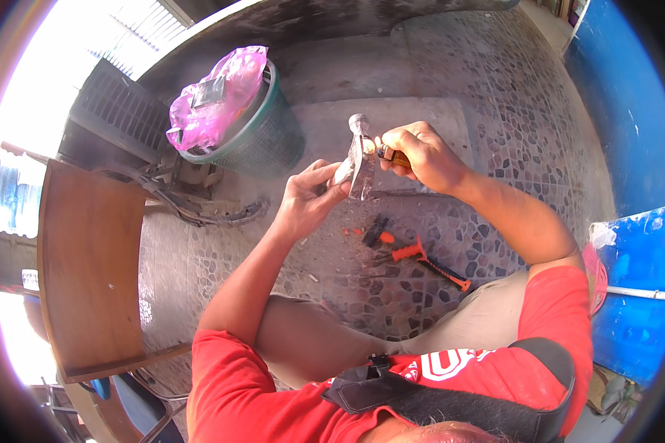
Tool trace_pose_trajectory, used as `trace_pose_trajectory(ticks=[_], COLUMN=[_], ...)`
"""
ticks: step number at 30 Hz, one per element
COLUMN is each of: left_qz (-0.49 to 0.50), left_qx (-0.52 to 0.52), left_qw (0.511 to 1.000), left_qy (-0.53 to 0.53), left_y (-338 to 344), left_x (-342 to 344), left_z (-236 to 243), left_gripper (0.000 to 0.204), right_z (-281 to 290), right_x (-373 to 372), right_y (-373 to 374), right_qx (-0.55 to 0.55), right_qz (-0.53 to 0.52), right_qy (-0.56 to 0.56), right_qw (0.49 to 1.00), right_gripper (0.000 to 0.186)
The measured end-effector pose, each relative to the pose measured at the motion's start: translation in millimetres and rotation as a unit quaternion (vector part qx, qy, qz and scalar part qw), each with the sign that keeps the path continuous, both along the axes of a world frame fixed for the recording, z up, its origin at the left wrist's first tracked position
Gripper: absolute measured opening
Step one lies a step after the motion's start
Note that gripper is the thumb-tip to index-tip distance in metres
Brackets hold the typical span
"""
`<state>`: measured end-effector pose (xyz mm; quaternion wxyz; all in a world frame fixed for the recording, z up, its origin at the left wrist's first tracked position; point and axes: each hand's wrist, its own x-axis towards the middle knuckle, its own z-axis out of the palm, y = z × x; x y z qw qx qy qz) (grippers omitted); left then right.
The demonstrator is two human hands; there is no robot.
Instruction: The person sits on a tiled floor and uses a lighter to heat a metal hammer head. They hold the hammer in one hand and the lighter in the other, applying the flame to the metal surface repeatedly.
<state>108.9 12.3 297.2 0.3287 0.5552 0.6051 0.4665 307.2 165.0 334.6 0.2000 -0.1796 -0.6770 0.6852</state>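
The left hand was closed around the lower part of a small silvery, foil-wrapped piece, held upright above the pebble-patterned floor, well clear of the ground. The right hand pinched a small lighter-like thing with a brown body, and a little flame showed at its tip, just beside the upper side of the foil piece. Judging from this, the step in hand was heating or sealing that piece at one spot; what exactly lay under the wrapping could not be told. The next move seemed to call for a steady left grip, the flame kept close to the same spot, and the fingers held back from the heat. On the floor below the hands lay orange-handled pliers and a small dark and orange tool, both untouched. A green mesh bin lined with a pink bag stood well apart at upper left, and a wooden board lay at the far left.
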Motion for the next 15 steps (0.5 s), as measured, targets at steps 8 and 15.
trace_pose_trajectory(ticks=[8,15], left_qz=[-0.009,-0.011], left_qx=[0.014,0.014], left_qw=[1.0,1.0], left_qy=[-0.017,-0.019], left_y=[2,4], left_x=[-4,-5], left_z=[-10,-13], left_gripper=[0.034,0.036], right_z=[-3,-10], right_x=[0,1], right_y=[-1,6], right_qx=[0.003,0.017], right_qz=[0.003,0.017], right_qy=[0.003,0.027], right_qw=[1.0,0.999], right_gripper=[0.042,0.041])
